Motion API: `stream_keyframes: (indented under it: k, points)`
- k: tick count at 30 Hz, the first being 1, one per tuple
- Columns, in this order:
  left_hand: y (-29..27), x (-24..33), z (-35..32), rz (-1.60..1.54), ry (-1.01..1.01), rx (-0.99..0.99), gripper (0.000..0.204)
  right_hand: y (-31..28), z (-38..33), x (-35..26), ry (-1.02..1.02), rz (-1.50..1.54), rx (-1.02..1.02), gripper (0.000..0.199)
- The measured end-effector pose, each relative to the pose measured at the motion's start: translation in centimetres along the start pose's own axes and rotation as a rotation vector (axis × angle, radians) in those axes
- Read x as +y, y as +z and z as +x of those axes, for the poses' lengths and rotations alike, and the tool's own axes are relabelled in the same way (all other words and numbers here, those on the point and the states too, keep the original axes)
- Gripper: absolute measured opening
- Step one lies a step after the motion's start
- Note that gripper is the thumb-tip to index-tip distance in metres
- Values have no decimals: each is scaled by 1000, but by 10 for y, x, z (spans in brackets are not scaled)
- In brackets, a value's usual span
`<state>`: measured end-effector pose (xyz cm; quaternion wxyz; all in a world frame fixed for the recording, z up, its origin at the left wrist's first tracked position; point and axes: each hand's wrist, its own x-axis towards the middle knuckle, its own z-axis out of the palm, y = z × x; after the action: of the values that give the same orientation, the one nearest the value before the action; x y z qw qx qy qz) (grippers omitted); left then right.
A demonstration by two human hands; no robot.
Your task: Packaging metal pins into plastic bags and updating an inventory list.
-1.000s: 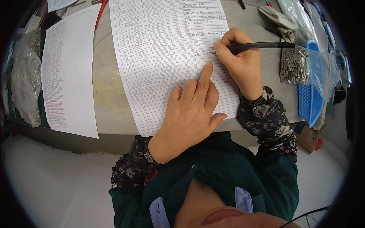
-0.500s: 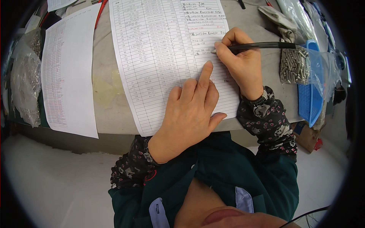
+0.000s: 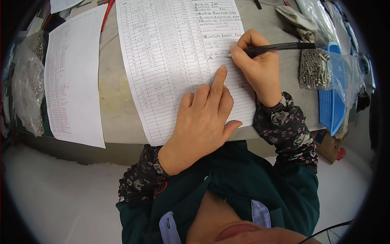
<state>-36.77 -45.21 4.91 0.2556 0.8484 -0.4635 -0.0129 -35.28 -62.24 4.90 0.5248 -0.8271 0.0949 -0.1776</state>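
Observation:
A large printed sheet (image 3: 156, 122) ruled into rows and columns lies on the table in front of me, with handwriting along its right-hand columns. My right hand (image 3: 260, 67) is closed around a black pen (image 3: 280, 48), its tip down at a handwritten row near the sheet's right edge. The pen's back end points to the right. My left hand (image 3: 203, 118) rests palm down on the lower part of the sheet. Its fingers are apart, and the index finger stretches up to just below the row where the pen tip is.
A second printed sheet (image 3: 83, 89) overhangs the table's front edge at left, beside a clear plastic bag (image 3: 28, 85). Rightward are a clear bag of small metal pins (image 3: 315, 69) and a blue plastic basket (image 3: 331, 107). A grey cloth (image 3: 296, 18) lies behind them.
The pen has shifted very slightly at the same row, and the handwriting there looks a little longer. My left hand stays in place.

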Motion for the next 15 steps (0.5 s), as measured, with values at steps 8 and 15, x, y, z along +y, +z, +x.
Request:
stream_keyframes:
  k: [8, 15]
  points:
    - [0, 0, 0, 2, 1, 1, 68, -4, 0, 3, 56, 63, 37, 12]
    - [0, 0, 0, -11, -2, 1, 68, -3, 1, 3, -4, 5, 35, 12]
